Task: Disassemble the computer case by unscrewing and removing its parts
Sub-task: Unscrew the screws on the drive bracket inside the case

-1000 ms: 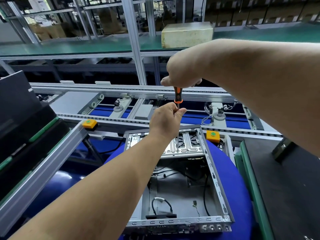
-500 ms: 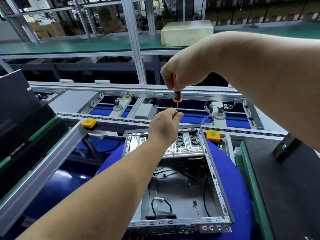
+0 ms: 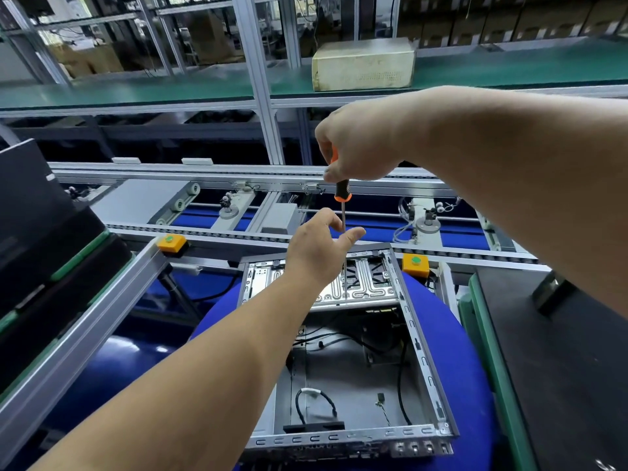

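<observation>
An open grey computer case (image 3: 428, 362) lies on a round blue pad (image 3: 455, 351), with cables on its floor and a ribbed silver bracket (image 3: 367, 287) across its far end. My right hand (image 3: 360, 144) grips the orange-and-black handle of a screwdriver (image 3: 341, 193) held upright, its tip down on the bracket. My left hand (image 3: 319, 246) sits around the thin shaft with fingers and thumb spread apart, touching it lightly at most.
A conveyor frame with blue belts (image 3: 455, 239) runs behind the case. Two orange blocks with green buttons (image 3: 171, 244) (image 3: 415, 265) flank it. A black mat with green edging (image 3: 557, 368) lies to the right, dark trays (image 3: 51, 232) to the left. A beige box (image 3: 363, 64) sits on the green shelf.
My left hand has loosened from pinching the shaft and its fingers have spread. My right hand has shifted a little to the right and keeps hold of the handle.
</observation>
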Demonstrator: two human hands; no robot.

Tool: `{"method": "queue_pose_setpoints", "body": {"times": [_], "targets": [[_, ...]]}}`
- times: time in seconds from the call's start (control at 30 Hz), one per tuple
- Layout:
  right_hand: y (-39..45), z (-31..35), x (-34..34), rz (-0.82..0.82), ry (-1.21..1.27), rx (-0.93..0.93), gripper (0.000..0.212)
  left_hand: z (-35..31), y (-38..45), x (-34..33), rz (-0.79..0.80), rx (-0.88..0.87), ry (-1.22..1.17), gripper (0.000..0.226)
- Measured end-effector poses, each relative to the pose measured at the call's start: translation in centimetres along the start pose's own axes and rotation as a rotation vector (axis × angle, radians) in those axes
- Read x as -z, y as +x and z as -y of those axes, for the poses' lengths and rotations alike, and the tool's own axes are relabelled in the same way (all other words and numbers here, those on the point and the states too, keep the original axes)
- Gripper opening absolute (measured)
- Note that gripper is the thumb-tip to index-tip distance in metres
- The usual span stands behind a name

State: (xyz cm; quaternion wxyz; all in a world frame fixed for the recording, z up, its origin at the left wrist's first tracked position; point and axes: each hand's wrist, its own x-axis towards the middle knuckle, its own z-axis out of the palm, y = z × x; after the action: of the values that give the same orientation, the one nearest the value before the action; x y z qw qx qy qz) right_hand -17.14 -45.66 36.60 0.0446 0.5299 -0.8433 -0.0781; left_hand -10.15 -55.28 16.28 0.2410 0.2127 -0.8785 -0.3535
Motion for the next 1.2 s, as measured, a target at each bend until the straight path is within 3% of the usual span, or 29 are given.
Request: {"method": "queue_pose_setpoints", "body": {"times": [0.17, 0.3, 0.53, 0.67, 0.87, 0.97, 1.1, 1.13, 1.2], "targets": [[-0.7, -0.8, 0.2, -0.03, 0.028, 0.02, 0.028, 3.8, -0.8, -0.8, 0.27, 0.138, 0.119, 0.029], [-1.5, -1.6, 0.4, -0.05, 0.059, -0.017, 0.025, 6.3, -2.3, -2.3, 0.362, 0.233, 0.26, 0.024], [-2.4, -3.0, 0.6, -0.085, 0.128, -0.038, 0.023, 6.9, -3.6, -4.2, 0.391, 0.244, 0.259, 0.031], [-2.9, -3.9, 0.5, -0.101, 0.159, -0.067, 0.02, 6.5, -3.7, -4.6, 0.34, 0.2, 0.235, 0.015], [-4.0, -4.8, 1.2, -0.156, 0.192, -0.063, 0.016, 6.3, -4.3, -4.7, 0.295, 0.165, 0.283, 0.017], [-4.1, -5.8, 0.9, -0.165, 0.21, -0.076, 0.016, 5.4, -5.0, -4.8, 0.184, 0.363, -0.023, 0.02], [-3.5, -7.1, -1.0, -0.139, 0.174, -0.134, 0.014, 4.5, -6.8, -4.1, 0.034, 0.941, -1.192, 0.011], [-3.4, -7.4, -1.5, -0.13, 0.167, -0.146, 0.014, 4.7, -7.5, -3.9, 0.01, 1.003, -1.384, 0.009], [-3.4, -8.0, -2.2, -0.125, 0.159, -0.175, 0.014, 5.5, -9.0, -3.4, -0.034, 1.06, -1.512, 0.012]]}}
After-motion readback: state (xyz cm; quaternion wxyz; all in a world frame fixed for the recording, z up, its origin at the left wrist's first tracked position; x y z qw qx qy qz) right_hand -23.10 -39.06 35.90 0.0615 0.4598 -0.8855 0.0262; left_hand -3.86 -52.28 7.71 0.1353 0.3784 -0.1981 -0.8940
